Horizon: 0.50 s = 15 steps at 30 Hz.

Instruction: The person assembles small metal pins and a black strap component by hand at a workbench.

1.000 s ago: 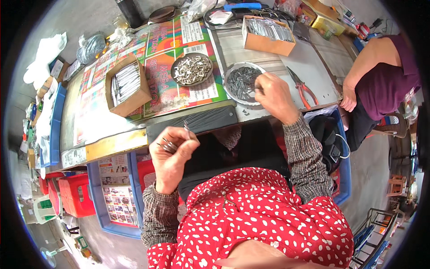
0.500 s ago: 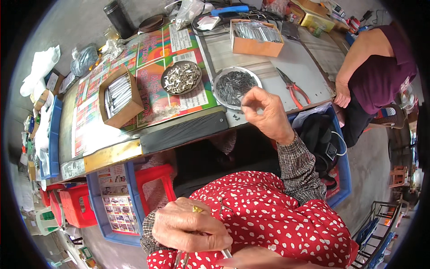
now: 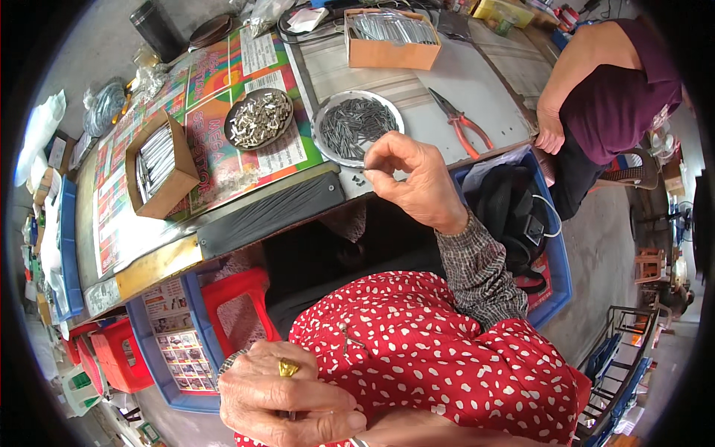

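Observation:
My right hand (image 3: 418,180) is pinched at the near rim of a round metal dish (image 3: 319,141) of small dark pins (image 3: 357,123). Anything between those fingertips is too small or hidden to make out. Low in the picture, in front of a red apron with white spots (image 3: 387,320), my left hand (image 3: 287,395), wearing a gold-coloured ring (image 3: 288,367), is curled closed around thin metal rods, mostly covered by the fingers. Left of the dish stands a dark bowl (image 3: 234,141) heaped with short silvery metal pieces (image 3: 261,118).
Cardboard boxes of slim metal rods stand at left (image 3: 173,195) and at the back (image 3: 391,56). Red-handled pliers (image 3: 471,134) lie right of the dish. Another person's arm (image 3: 577,74) rests by the table's right end. A blue crate (image 3: 555,290) holds a black bag.
The whole view has shifted, so the table sits farther left and higher. My left hand has come lower, hiding more of the rods. My right hand stays pinched beside the dish.

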Available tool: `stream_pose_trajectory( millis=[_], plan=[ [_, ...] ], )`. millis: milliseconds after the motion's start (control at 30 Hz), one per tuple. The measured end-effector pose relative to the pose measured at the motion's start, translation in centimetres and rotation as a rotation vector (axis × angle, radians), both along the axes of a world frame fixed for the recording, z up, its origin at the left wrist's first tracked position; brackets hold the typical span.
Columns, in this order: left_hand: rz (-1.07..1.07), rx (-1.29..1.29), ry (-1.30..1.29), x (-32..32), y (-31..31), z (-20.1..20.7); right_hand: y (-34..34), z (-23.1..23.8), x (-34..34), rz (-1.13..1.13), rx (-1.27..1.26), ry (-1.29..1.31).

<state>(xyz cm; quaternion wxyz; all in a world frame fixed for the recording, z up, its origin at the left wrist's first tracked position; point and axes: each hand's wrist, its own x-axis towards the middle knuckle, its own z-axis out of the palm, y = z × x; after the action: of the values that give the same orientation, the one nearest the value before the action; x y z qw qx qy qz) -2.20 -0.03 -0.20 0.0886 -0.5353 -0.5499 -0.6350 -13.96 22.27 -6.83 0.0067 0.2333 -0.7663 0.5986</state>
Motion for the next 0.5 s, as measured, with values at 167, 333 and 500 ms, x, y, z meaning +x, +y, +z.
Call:
stream_pose_trajectory(
  millis=[167,333,500],
  plan=[
    [-0.034,-0.074,0.001,0.49,-0.82,1.06,-0.96,0.65,0.5,0.019,-0.107,-0.044],
    [-0.041,-0.058,-0.014,0.62,-0.75,0.81,-0.89,0.63,0.55,0.038,-0.041,0.012],
    [-0.029,-0.031,-0.006,0.69,-0.66,0.58,-1.23,0.28,0.5,0.028,-0.054,0.055]
  ],
)
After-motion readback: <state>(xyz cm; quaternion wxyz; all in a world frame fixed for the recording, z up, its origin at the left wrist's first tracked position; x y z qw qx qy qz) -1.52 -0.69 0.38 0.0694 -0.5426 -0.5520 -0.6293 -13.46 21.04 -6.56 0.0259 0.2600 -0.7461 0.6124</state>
